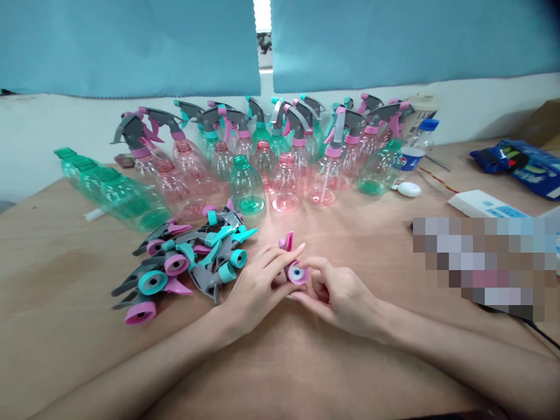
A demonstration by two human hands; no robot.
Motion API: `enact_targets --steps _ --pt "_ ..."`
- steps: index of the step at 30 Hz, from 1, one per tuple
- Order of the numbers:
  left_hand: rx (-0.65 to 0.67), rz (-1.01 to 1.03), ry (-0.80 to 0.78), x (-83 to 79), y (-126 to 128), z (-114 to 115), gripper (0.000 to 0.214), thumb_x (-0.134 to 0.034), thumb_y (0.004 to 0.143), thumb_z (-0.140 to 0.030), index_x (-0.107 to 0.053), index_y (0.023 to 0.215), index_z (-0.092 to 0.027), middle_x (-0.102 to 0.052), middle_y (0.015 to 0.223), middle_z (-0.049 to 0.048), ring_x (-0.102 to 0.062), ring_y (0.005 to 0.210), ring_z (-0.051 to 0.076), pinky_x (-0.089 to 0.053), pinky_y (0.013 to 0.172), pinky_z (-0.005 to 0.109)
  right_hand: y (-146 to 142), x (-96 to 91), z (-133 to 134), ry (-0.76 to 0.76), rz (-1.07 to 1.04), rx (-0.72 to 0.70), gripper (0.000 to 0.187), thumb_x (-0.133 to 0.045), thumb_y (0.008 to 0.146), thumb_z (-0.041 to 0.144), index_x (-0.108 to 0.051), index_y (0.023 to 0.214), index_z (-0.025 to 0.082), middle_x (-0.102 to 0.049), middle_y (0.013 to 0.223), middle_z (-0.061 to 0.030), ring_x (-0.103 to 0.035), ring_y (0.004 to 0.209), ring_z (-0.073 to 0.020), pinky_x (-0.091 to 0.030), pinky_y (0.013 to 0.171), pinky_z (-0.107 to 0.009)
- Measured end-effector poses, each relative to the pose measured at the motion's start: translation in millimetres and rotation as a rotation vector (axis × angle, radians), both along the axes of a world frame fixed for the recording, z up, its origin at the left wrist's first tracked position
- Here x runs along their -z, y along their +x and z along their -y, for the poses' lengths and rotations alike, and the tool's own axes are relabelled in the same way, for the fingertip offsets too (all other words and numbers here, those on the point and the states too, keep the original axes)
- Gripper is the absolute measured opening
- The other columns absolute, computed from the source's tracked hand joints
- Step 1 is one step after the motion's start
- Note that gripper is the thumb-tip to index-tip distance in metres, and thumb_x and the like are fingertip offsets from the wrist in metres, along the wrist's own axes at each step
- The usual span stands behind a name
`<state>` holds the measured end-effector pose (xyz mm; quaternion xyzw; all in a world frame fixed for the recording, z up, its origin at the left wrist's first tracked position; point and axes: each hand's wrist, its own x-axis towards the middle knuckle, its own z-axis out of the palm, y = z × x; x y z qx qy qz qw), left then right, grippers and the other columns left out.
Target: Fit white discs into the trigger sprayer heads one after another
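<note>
Both my hands meet at the table's middle around one pink and grey spray-trigger head [294,267]. My left hand [258,286] grips it from the left, fingers curled over its top. My right hand [336,294] pinches its pink screw collar from the right. Just left of my hands lies a pile of loose trigger heads [184,262] in grey, pink and teal. Beyond them stand open pink bottles [286,186] and a green bottle [246,188] without heads, and behind those a row of bottles with trigger heads fitted [301,134].
A stack of green bottles [109,189] lies on its side at the left. At the right are a white oval object [409,189], a white box [481,205], a blue packet [520,163] and a blurred patch. Blue curtains hang behind the wooden table [65,280].
</note>
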<state>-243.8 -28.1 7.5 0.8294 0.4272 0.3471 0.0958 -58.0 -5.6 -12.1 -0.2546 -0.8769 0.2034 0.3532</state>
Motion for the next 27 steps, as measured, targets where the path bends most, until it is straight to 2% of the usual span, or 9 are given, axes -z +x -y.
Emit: enact_targets --steps 5,10,13,16,18,23,27 --pt "-0.042 0.041 -0.065 -1.9 1.1 1.6 0.031 -0.063 0.084 -0.020 -0.054 0.113 -0.019 -0.061 0.088 0.0013 -0.058 0.080 0.016 -0.049 0.072 0.028 0.5 -0.2 -0.1 -0.024 -0.004 -0.029 0.029 -0.048 0.091 0.031 -0.037 0.114 0.018 -0.048 0.053 0.0090 -0.039 0.040 -0.0085 -0.032 0.041 -0.020" --pt "-0.003 0.034 -0.013 -3.3 1.9 1.2 0.015 -0.064 0.083 -0.019 -0.056 0.096 -0.018 -0.063 0.085 0.0013 -0.056 0.080 0.016 -0.047 0.072 0.028 2.1 0.4 -2.9 -0.006 -0.032 -0.039 0.033 -0.053 0.088 0.031 -0.039 0.115 0.017 -0.045 0.053 0.0098 -0.038 0.040 -0.0084 -0.031 0.041 -0.020" --pt "0.043 0.035 0.033 -4.3 2.4 1.7 0.013 -0.062 0.085 -0.022 -0.056 0.095 -0.017 -0.063 0.087 0.0032 -0.055 0.084 0.017 -0.047 0.076 0.030 4.7 -4.8 -5.7 -0.016 -0.046 -0.068 0.029 -0.056 0.087 0.031 -0.045 0.110 0.017 -0.042 0.052 0.0104 -0.038 0.040 -0.0072 -0.032 0.043 -0.020" --pt "0.087 0.021 0.057 -5.3 3.4 3.2 0.011 -0.058 0.088 -0.026 -0.056 0.094 -0.017 -0.063 0.087 0.0049 -0.054 0.084 0.018 -0.048 0.077 0.032 7.6 -13.7 -8.4 -0.018 -0.072 -0.072 0.014 -0.058 0.086 0.031 -0.053 0.092 0.018 -0.039 0.052 0.0096 -0.037 0.042 -0.0062 -0.032 0.045 -0.019" --pt "0.103 0.004 0.057 -6.0 4.1 3.8 0.010 -0.057 0.088 -0.025 -0.057 0.093 -0.016 -0.063 0.085 0.0050 -0.053 0.082 0.018 -0.048 0.076 0.031 8.7 -18.7 -10.1 0.005 -0.075 -0.069 0.014 -0.057 0.087 0.030 -0.054 0.083 0.018 -0.041 0.054 0.0080 -0.038 0.044 -0.0062 -0.032 0.047 -0.020" --pt "0.091 -0.009 0.054 -5.7 4.3 2.8 0.012 -0.062 0.085 -0.023 -0.058 0.095 -0.016 -0.064 0.086 0.0051 -0.055 0.083 0.018 -0.049 0.076 0.031 9.1 -23.0 -13.3 0.053 -0.001 -0.083 0.012 -0.053 0.089 0.023 -0.054 0.080 0.015 -0.049 0.059 0.0051 -0.041 0.048 -0.0065 -0.033 0.051 -0.020" --pt "0.072 -0.002 0.065 -5.0 3.6 2.3 0.014 -0.062 0.085 -0.023 -0.058 0.096 -0.016 -0.065 0.088 0.0045 -0.055 0.084 0.018 -0.048 0.077 0.031 9.3 -23.4 -13.8 0.037 0.030 -0.090 0.013 -0.052 0.090 0.024 -0.056 0.084 0.013 -0.053 0.061 0.0040 -0.044 0.050 -0.0067 -0.035 0.052 -0.020"
